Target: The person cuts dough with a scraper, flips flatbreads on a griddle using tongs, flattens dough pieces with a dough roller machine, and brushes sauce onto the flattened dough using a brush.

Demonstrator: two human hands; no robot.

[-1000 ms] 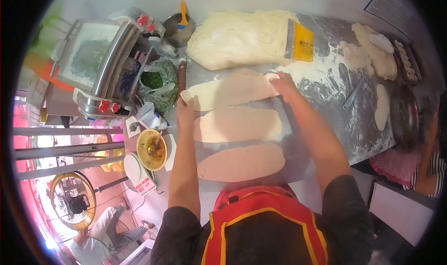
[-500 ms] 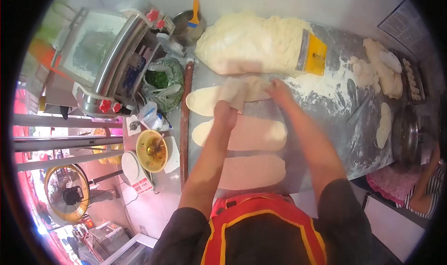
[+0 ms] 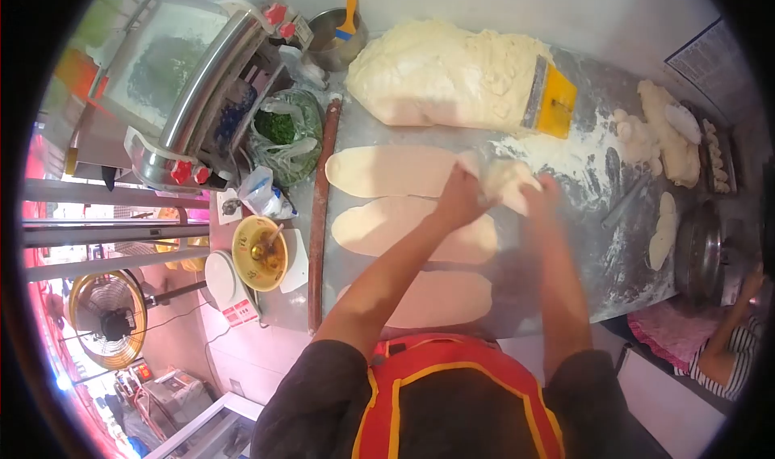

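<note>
Between my two hands, above the metal table, is a soft pale piece of dough (image 3: 510,186), bunched and a little blurred. My right hand (image 3: 541,196) has its fingers closed on the right side of it. My left hand (image 3: 462,194), fingers curled, grips its left side by the end of the top dough strip (image 3: 387,171). That strip lies flat. Below it are a middle dough strip (image 3: 404,229), partly under my left forearm, and a lower dough strip (image 3: 440,297). Behind my hands rests a large mass of dough (image 3: 440,71).
A yellow scraper (image 3: 555,102) leans at the big dough's right end. A rolling pin (image 3: 323,209) lies along the left edge. Further left are a bag of chopped greens (image 3: 282,140), a yellow bowl (image 3: 260,253) and a dough machine (image 3: 210,88). A person's arm (image 3: 731,330) shows at right.
The flap over the top strip is gone and that strip now lies flat. My left hand has moved right, and my right hand right and nearer me, with bunched dough between them.
</note>
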